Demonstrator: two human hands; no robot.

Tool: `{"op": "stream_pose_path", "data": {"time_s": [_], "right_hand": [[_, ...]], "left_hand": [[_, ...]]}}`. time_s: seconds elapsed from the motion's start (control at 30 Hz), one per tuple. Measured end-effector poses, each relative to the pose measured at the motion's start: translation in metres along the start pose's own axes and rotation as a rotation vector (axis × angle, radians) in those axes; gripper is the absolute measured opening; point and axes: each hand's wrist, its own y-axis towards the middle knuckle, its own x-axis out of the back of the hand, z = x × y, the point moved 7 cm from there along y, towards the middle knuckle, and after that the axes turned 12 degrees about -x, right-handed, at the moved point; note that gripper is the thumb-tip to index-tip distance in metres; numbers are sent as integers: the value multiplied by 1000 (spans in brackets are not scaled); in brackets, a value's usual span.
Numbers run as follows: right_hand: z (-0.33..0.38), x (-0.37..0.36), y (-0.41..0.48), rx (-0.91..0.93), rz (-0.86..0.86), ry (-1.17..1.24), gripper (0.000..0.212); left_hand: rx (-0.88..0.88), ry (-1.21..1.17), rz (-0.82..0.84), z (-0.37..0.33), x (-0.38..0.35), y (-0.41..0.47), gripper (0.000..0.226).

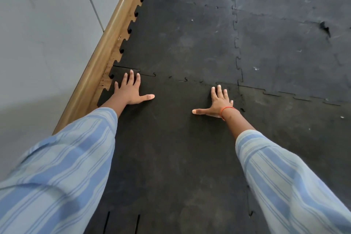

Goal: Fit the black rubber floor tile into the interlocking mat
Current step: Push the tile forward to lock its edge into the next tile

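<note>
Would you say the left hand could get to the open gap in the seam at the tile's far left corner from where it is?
Probably yes. The left hand lies flat on the black tile, fingertips almost at the seam gap, with nothing lying between them.

My left hand [131,91] lies flat on the tile's [171,148] far left corner, my right hand [218,103] flat near its far right corner, well apart. The mat [190,34] lies beyond the tile and to its right, meeting it along toothed seams. A wooden skirting [106,47] and wall [43,34] run along the left.
</note>
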Motion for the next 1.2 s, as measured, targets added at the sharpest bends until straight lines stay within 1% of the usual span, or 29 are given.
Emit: {"op": "stream_pose_path", "data": {"time_s": [0.07, 0.13, 0.2, 0.27, 0.37, 0.43, 0.57, 0.6, 0.7, 0.83, 0.93, 1.07, 1.2], "right_hand": [[-30, -4, -4, -76, -60, 41, 141], [-53, -13, -9, -88, -99, 66, 145], [-58, -18, -10, -75, -115, 66, 146], [-55, -17, -7, -68, -100, 49, 145], [-56, -13, -11, -78, -76, 56, 142], [-61, -18, -21, -105, -95, 100, 139], [-77, -63, -75, -152, -288, 146, 125], [-82, -71, -88, -152, -299, 150, 124], [-91, -74, -96, -154, -240, 162, 130], [-88, -43, -65, -126, -188, 102, 139], [-89, -18, -36, -61, -158, 41, 137], [-90, -17, -22, -51, -176, 38, 134], [-88, -5, -10, -100, -63, 71, 130]], "left_hand": [[-61, 0, -21, -20, -15, -5, 112], [-123, 29, -50, -50, -39, -14, 116], [-132, 51, -71, -70, -55, -19, 119], [-107, 49, -61, -76, -59, -19, 122], [-98, 48, -20, -76, -52, -18, 120], [-106, 31, 11, -82, -54, -28, 119], [-129, 33, 41, -102, -84, -71, 126], [-137, 37, 49, -111, -92, -83, 128], [-139, 39, 68, -132, -109, -108, 133], [-134, 20, 93, -139, -112, -111, 134], [-143, 31, 77, -138, -113, -107, 134], [-147, 35, 40, -132, -119, -103, 133], [-146, 43, 45, -132, -119, -102, 133]]}}
